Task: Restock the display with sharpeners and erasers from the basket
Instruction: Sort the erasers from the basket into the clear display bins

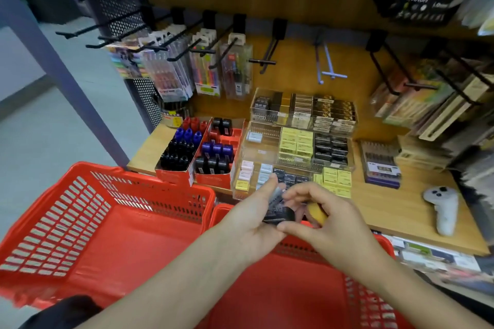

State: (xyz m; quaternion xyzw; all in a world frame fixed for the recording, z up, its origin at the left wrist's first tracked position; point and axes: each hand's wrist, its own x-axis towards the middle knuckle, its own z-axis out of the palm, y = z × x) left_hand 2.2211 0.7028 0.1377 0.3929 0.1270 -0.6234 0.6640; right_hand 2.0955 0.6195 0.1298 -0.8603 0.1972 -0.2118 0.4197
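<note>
The wooden shelf (387, 211) carries the display. Two red baskets stand in front of it: the left basket (88, 222) and the right basket (294, 288), the latter directly under both hands. On the shelf, two red cardboard trays (211, 179) hold sharpeners (184, 141). Beside them, to the right, the clear acrylic organiser (302, 141) holds boxed erasers (296, 141).

The left hand (256, 224) cradles a small stack of black erasers (278, 211), fingers curled beneath. The right hand (328, 219) pinches the same stack from the right; a yellow object (318, 214) sits in its palm, identity unclear.

The organiser's front row lies just ahead of both hands. The stack's long axis runs roughly toward it.
</note>
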